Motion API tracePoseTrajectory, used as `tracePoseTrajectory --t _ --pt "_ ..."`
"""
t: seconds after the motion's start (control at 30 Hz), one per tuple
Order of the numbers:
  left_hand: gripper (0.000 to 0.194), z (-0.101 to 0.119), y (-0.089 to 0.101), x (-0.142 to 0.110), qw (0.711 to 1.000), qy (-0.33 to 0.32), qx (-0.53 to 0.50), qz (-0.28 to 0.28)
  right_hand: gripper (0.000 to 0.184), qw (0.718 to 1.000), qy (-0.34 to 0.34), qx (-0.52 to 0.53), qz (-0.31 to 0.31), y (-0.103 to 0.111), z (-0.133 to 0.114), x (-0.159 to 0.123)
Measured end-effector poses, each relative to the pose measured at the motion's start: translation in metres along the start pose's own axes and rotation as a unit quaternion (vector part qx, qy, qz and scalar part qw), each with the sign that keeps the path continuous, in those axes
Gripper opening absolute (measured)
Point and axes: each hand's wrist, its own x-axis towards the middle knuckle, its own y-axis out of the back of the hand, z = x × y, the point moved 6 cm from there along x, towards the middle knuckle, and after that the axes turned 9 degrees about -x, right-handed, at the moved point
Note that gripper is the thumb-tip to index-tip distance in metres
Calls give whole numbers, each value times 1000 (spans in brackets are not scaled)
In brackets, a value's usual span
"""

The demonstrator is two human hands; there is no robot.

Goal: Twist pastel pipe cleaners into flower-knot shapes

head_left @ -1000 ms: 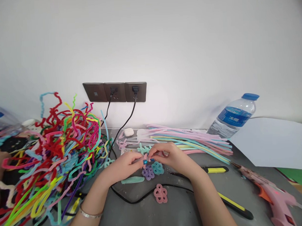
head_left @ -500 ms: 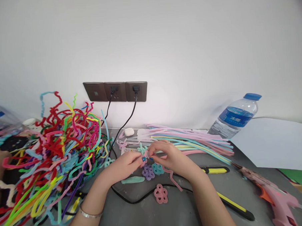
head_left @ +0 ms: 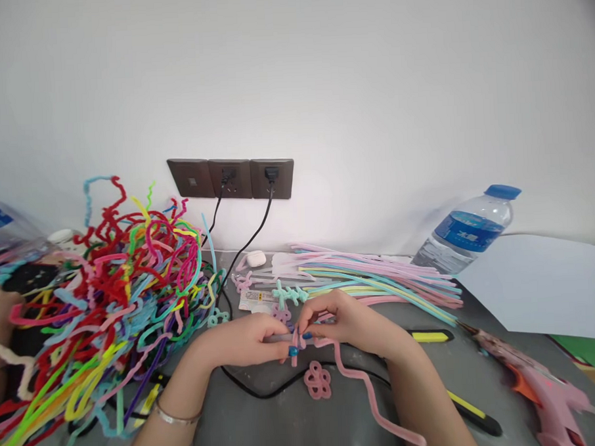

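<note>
My left hand [head_left: 248, 340] and my right hand [head_left: 344, 319] meet over the grey table, fingertips pinched together. Between them is a small looped bit of a pink pipe cleaner [head_left: 368, 384], whose wavy tail runs from under my right hand toward the lower right. A pink pipe-cleaner flower [head_left: 317, 381] lies just in front of my hands. Behind my fingers lie a purple looped piece [head_left: 282, 314] and a mint-green piece [head_left: 289, 294]. My fingers partly hide the loop.
A tangled heap of coloured pipe cleaners [head_left: 127, 289] fills the left, with another person's hand [head_left: 3, 315] beyond. Straight pastel pipe cleaners [head_left: 378, 272] lie behind. At right are a water bottle [head_left: 470, 232], a pink glue gun [head_left: 551, 396], yellow-black cutters [head_left: 433, 336] and white paper [head_left: 541, 284]. A black cable [head_left: 265, 395] crosses the table.
Both hands have come down and nearer, with the pink pipe cleaner. Its tail now stretches farther to the lower right. My hands now cover the spot where purple and teal flowers showed.
</note>
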Motion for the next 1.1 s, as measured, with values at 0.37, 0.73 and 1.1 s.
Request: tracePoseTrajectory --t 0.37,0.73,1.1 --pt "37 -4 4 -1 1000 4 -12 22 11 995 -9 93 -20 1 2 -2" --pt "29 6 -16 -2 992 -4 -53 -114 11 985 -51 98 -136 -16 11 -6" --pt "49 9 -21 -6 978 -42 -144 -143 15 976 -16 172 -135 -18 -2 -5"
